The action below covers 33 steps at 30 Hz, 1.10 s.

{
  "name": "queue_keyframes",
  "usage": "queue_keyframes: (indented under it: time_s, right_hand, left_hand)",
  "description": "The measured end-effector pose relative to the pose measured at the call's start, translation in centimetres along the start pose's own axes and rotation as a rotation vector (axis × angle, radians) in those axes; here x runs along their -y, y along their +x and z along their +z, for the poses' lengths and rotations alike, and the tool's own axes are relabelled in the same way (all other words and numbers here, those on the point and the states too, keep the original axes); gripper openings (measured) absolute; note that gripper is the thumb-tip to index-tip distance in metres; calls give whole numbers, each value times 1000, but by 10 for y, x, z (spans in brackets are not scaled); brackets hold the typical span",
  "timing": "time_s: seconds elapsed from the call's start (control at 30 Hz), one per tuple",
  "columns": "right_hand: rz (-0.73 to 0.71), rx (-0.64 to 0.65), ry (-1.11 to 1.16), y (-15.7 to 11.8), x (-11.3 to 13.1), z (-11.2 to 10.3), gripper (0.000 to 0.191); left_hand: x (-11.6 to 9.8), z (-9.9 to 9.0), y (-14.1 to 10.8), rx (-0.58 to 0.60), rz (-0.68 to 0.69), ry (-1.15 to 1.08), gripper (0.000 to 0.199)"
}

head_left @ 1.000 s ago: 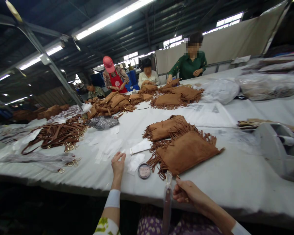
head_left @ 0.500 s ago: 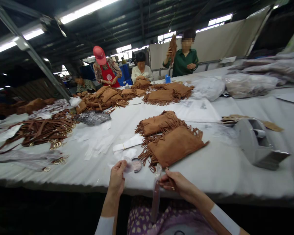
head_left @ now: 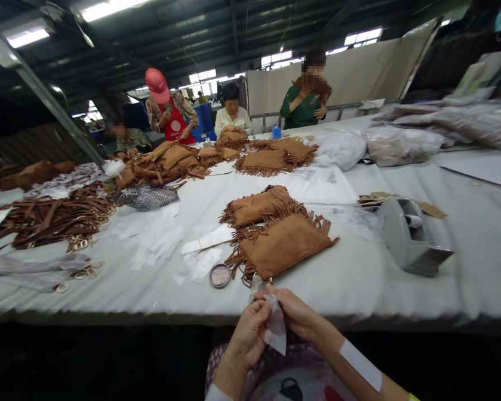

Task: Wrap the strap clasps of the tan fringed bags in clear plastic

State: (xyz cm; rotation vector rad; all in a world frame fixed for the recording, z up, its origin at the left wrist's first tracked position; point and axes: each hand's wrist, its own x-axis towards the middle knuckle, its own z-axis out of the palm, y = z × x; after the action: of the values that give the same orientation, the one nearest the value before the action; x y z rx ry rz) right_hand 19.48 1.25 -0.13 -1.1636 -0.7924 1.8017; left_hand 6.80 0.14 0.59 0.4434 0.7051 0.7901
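Step in hand, as judged: a thin translucent sheet (head_left: 276, 329) is being handled at the near corner of the front fringed bag (head_left: 288, 245). Work the sheet with light fingertip pressure, since film this thin would probably crease or tear under a hard pull. Fold it closely and evenly around any small part, and steady that part with the opposite fingers. Allow slack toward the bag so that its corner is not dragged. Guide the fringe away from the fold, as loose strands could be trapped in it

Hand pose: the left hand (head_left: 250, 331) is turned inward, thumb and fingers pinching the sheet, whose free end hangs between the palms. The right hand (head_left: 298, 313) reaches in from the opposite side with fingers bent and tips drawn together beside the left fingertips; what they grasp is hidden, so its hold cannot be told. Both wrists are low, at the near edge of the table (head_left: 350, 289)

Location: the bag lies flat just beyond both hands. The round dish (head_left: 220, 275) is beyond and to the left of the left hand; the tape dispenser (head_left: 401, 239) is well to the right of the right hand
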Motion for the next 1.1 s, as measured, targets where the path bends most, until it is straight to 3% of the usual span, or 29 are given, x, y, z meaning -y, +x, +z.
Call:
queue_keyframes:
  time_s: [0.17,0.27,0.43,0.6,0.93,1.1]
  right_hand:
    - [-94,-163,-397,4,5,-5,42]
    - [-124,-170,-492,4,12,-6,39]
    - [-107,-38,-337,-3,21,-5,40]
    - [-27,-30,-116,-6,21,-8,37]
    - [-72,-39,-240,-10,21,-4,42]
    - [-63,-60,-264,-10,19,0,45]
  left_hand:
    - [6,-9,1,-114,145,254,32]
    - [6,-18,-4,-168,193,400,30]
    - [5,-38,-21,-303,210,637,23]
    - [7,-51,-35,-337,220,814,22]
    - [7,-38,-25,-297,180,692,23]
    - [11,-40,-22,-290,143,576,26]
